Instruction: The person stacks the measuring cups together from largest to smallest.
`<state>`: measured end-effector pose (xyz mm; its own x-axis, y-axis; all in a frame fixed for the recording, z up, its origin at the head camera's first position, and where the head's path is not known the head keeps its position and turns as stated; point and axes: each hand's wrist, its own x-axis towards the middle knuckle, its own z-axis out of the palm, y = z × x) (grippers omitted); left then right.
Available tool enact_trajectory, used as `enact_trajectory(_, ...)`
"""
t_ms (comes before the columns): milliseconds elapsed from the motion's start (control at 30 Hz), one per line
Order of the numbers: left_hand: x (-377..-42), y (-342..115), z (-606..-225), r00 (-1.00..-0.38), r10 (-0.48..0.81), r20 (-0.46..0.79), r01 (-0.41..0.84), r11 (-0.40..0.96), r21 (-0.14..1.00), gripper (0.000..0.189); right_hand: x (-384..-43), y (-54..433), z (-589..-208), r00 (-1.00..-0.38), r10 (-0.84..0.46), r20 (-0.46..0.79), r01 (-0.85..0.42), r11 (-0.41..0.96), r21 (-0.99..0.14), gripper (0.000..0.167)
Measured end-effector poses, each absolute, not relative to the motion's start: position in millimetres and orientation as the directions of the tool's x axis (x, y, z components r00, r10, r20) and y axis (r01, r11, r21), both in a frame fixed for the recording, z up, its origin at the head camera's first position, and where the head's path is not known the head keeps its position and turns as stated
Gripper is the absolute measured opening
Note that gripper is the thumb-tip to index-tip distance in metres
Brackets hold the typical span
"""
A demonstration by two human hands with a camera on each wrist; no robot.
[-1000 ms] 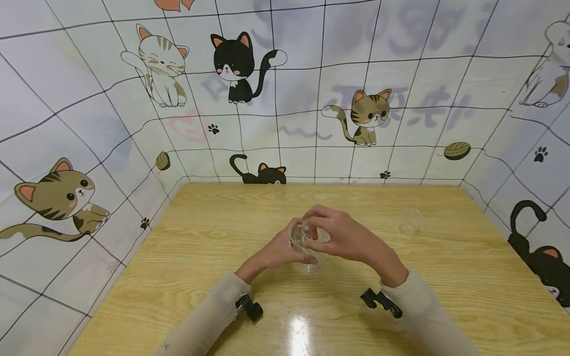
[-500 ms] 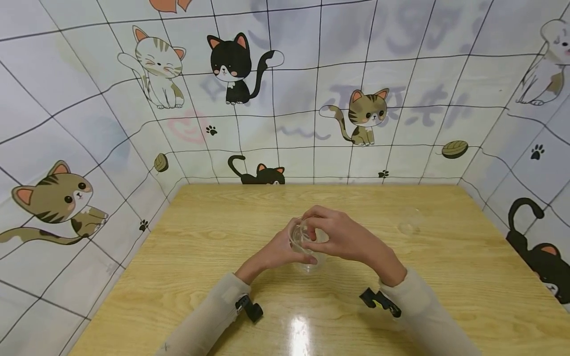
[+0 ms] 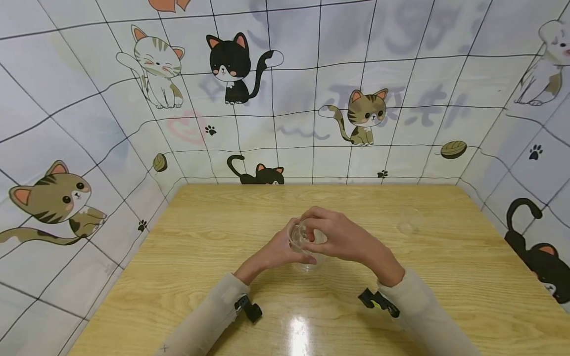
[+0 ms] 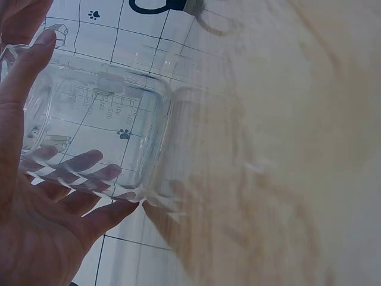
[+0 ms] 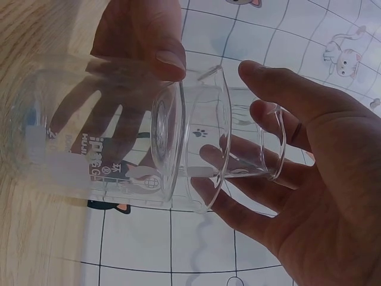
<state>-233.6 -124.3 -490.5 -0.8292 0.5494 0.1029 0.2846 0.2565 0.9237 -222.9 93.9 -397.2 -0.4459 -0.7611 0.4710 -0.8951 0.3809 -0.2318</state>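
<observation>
A large clear glass beaker point(image 5: 65, 170) with white printed marks stands upright on the wooden table point(image 3: 213, 217). My left hand point(image 3: 279, 249) grips it round the side near the top, thumb toward me and fingers spread along the far wall. A smaller glass beaker point(image 5: 235, 113) sits partly inside its mouth, base within and rim sticking out above. My right hand point(image 3: 346, 238) holds this smaller beaker from above, thumb on one side and curled fingers on the other. Volume marks show through the large beaker's wall in the left wrist view.
A further clear glass item point(image 3: 407, 225) stands at the back right of the table, faint against the wood. White tiled-pattern walls point(image 3: 298, 113) with cartoon cats enclose the table at the back and both sides.
Both hands and beakers keep nearly the same pose. The whole head view shifts very slightly to the left.
</observation>
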Motion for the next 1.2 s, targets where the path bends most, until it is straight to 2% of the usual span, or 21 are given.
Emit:
enact_trajectory(267, -233.4, -124.5, -491.8, -0.836, 0.540, 0.101, 0.278, 0.258, 0.925, 0.079, -222.2, 94.2, -397.8, -0.448, -0.765, 0.462, -0.894, 0.383, -0.231, 0.030)
enact_trajectory(1200, -231.5, -126.2, -488.3, -0.832, 0.548, 0.084, 0.285, 0.293, 0.913, 0.079, -221.0, 92.5, -398.0, -0.468, -0.763, 0.447, -0.884, 0.404, -0.236, 0.030)
